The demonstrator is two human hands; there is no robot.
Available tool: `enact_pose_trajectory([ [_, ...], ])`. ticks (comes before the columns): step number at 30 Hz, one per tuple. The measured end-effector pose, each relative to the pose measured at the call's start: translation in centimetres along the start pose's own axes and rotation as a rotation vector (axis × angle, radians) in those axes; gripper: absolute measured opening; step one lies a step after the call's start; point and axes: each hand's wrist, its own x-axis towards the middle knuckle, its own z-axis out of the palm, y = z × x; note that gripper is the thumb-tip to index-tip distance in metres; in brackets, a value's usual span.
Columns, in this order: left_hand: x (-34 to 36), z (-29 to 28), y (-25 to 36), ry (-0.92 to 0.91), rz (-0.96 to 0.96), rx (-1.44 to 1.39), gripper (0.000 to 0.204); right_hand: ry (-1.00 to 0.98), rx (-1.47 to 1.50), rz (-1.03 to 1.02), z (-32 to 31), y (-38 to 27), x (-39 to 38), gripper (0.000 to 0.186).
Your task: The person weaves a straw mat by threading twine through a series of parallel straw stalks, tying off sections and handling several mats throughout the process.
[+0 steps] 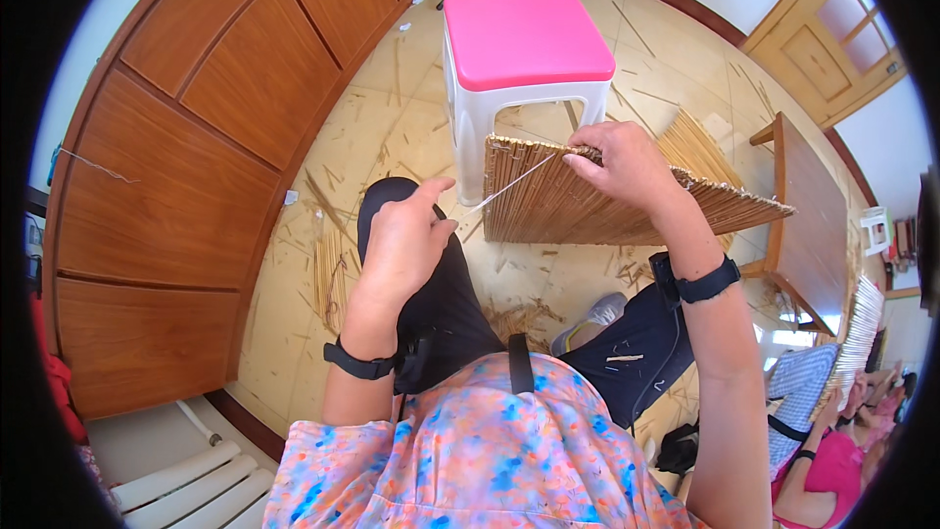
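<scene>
Head view shows two bare hands at work on a straw mat (563,201). It is made of lots of thin brown sticks lined up side by side. The mat is up on its edge, just in front of a stool (529,39) with a pink top and white legs.

The right hand (622,165) is on the top edge of the mat. Its fingers are bent over and pinch that edge, with the thumb on the near side. A thin white thread (519,183) goes from the top edge, near the right hand, down to the left hand (403,240).

The left hand is above the left knee, apart from the mat. Its pointing finger and thumb are spread, and the other fingers curl in. I cannot tell if they pinch the thread.

A small bunch of straw (330,279) lies on the floor to the left, and loose bits are all around. Brown wooden cupboards (176,167) are on the left. A brown table (811,220) is on the right. Another person (832,460) in pink is low on the right.
</scene>
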Motion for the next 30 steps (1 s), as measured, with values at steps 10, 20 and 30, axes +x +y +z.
enact_pose_trajectory([
  [10, -1.2, 1.8, 0.3, 0.206, 0.06, -1.186, 0.009, -0.02, 0.039, -0.023, -0.4, 0.0, 0.2, 0.022],
  [20, 0.9, 5.1, 3.7, 0.193, 0.122, -0.658, 0.011, -0.024, 0.067, -0.109, -0.4, 0.1, 0.0, 0.019],
  [30, 2.3, 6.3, 5.4, -0.124, -0.128, -0.837, 0.01, 0.017, 0.056, -0.093, -0.3, -0.8, -0.1, 0.016],
])
